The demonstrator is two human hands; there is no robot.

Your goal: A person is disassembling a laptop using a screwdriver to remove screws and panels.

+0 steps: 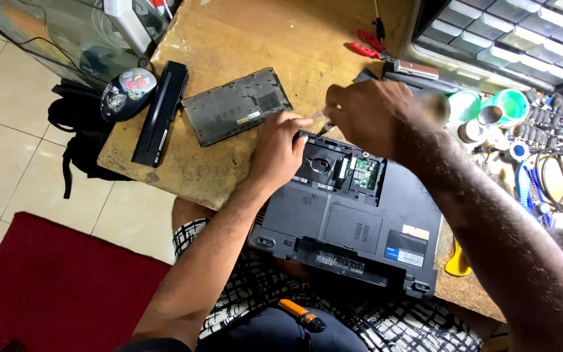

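A dark grey laptop (360, 228) lies upside down at the near edge of the wooden table (242, 39), with its access bay open and a green circuit board (365, 172) showing. My left hand (278, 146) rests on the laptop's far left corner, fingers pressed against its edge. Just to the right, my right hand (369, 117) is closed around a thin screwdriver (324, 129), whose tip points down at the same corner. The tool's handle is hidden in my fist.
The removed cover panel (236, 104) and a long black battery (159, 112) lie left of the laptop, beside a decorated mouse (127, 92). Red-handled pliers (366, 44), green cups (509, 104), cables and a drawer organiser (522, 32) crowd the right. An orange-handled tool (301, 315) sits on my lap.
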